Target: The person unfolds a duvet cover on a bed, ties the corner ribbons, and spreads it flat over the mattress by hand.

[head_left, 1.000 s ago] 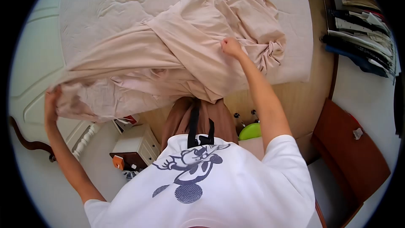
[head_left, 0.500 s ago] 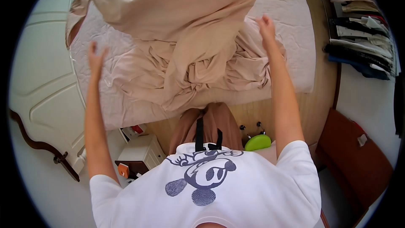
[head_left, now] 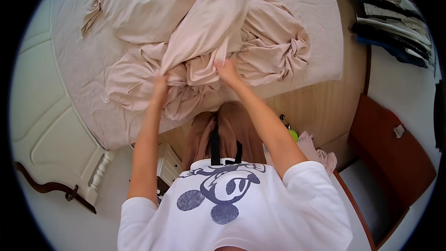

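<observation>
Hands in view: two, both the wearer's. The left hand [head_left: 160, 88] was grasping an edge of the cover [head_left: 204, 25]; its fingers were slightly blurred. The right hand [head_left: 226, 71] was pinching a second part of that edge. The hands were apart, with a span of cloth between them.

Cover: one piece seen, pale pink-beige, heavily creased. It lay on the bed [head_left: 321, 42], running from both hands to well beyond them. Loose folds lay to the left of the left hand; a twisted bunch lay to the right of the right hand. One gathered end [head_left: 91, 15] lay beyond and left of the left hand.

Bed: one, with a pale sheet, beneath both hands. Headboard [head_left: 42, 107]: one, white, well left of the left hand, with one turned post [head_left: 98, 172] visible. Cabinet [head_left: 170, 161]: one, white, nearer the body than the left hand, partly covered by the left forearm.

Right of the right hand: one row of garments [head_left: 392, 30], overlapping, count not possible; one red-brown panel [head_left: 395, 144], nearer the body; one green object [head_left: 293, 135], mostly hidden by the right forearm.

Between and below the hands: one pair of brown trousers [head_left: 241, 130] and two dangling black straps [head_left: 215, 145].
</observation>
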